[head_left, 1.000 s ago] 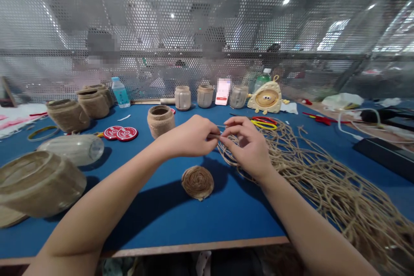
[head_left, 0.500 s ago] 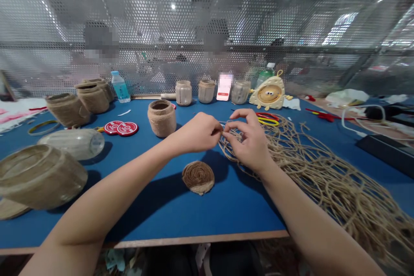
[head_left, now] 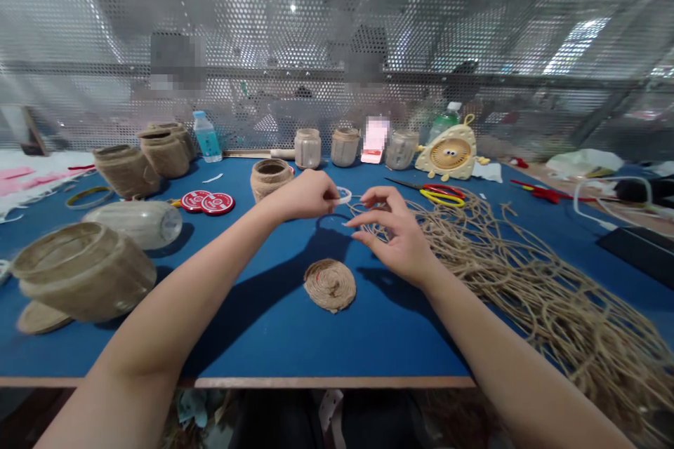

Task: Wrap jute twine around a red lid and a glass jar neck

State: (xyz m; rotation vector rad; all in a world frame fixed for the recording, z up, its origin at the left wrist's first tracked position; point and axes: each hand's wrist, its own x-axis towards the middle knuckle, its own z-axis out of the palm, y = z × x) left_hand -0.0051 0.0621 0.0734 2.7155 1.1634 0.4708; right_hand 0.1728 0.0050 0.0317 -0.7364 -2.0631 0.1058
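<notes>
My left hand [head_left: 312,195] is closed in a pinch on a narrow white tape roll [head_left: 344,195], a thin ring that sticks out past the fingertips. To its right, my right hand [head_left: 392,235] hangs over the table with thumb and fingers apart; a tiny pale bit shows by the fingertips, too small to name. Below and between the hands lies a flat round coil of jute cord [head_left: 330,285]. A cord-wrapped jar [head_left: 267,179] stands behind my left forearm, partly hidden. Loose jute cord [head_left: 489,252] spreads in a tangled heap beside my right hand.
Scissors [head_left: 441,195] with red and yellow handles lie behind the cord. On the left are several wrapped jars [head_left: 87,270], a clear jar [head_left: 137,223] on its side and red lids [head_left: 215,203]. Glass jars [head_left: 307,149], a phone [head_left: 375,140] and a yellow fan [head_left: 448,152] line the back.
My hands have moved apart; the left went leftward, and the white roll now shows clearly in it. My right hand's fingers have spread. The view has shifted slightly.
</notes>
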